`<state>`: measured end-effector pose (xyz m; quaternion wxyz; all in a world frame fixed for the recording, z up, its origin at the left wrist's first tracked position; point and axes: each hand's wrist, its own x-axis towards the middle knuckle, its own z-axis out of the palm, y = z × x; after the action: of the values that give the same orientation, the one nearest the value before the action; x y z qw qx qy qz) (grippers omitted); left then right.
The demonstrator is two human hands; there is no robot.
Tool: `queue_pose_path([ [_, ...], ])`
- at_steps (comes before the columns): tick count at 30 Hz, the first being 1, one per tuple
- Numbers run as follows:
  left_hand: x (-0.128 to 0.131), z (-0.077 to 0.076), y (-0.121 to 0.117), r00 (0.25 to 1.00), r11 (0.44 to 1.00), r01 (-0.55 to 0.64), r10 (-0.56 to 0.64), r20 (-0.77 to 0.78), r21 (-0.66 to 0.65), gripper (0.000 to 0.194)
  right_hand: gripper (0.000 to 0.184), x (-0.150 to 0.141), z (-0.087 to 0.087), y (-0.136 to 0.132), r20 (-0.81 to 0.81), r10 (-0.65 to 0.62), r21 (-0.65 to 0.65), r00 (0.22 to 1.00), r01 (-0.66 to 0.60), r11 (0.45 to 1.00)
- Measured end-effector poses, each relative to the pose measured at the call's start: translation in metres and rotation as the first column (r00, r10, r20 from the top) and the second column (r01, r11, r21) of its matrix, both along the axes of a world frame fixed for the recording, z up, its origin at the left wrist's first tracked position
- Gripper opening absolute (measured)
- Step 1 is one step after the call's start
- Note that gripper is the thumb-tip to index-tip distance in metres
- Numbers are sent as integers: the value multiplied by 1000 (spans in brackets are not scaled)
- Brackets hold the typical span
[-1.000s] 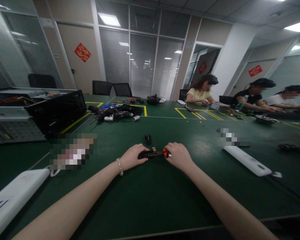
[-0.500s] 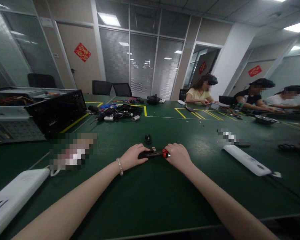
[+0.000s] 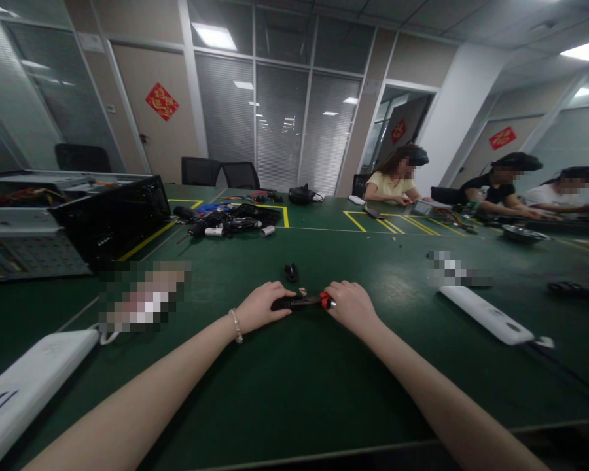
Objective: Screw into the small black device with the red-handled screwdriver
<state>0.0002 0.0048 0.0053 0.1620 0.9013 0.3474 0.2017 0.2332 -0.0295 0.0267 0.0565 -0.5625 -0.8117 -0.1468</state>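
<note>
Green table [image 3: 275, 386] — at its middle, left fingers grip a black piece [image 3: 281, 303], right fingers clasp red-handled pliers [image 3: 324, 300] toward three o'clock; black bundle [image 3: 291, 272] at twelve.

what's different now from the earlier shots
Nothing visibly moved, and nothing was taken hold of or let go. The left hand still holds the black piece, the right hand the red-handled tool; the small black bundle lies just beyond them as before.
</note>
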Motion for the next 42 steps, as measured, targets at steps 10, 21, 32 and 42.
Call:
queue_pose_path([
  [10, 0, 0, 0, 1000, 1000, -9, 9, -13, 9, 36, 20, -1, 3, -3, 48, 17, 57, 999, -19, 998],
  [21, 0, 0, 0, 1000, 1000, 3, -3, -5, 0, 36, 16, 4, -4, 2, -43, 11, -13, 999, -12, 1000],
  [32, 0, -1, 0, 1000, 1000, 3, -3, -5, 3, 36, 17, -1, 1, -1, -31, 1, -20, 1000, -2, 1000],
  [42, 0, -1, 0, 1000, 1000, -6, 6, -15, 10, 36, 17, 3, 0, 0, -39, -14, 1, 999, 14, 1000],
])
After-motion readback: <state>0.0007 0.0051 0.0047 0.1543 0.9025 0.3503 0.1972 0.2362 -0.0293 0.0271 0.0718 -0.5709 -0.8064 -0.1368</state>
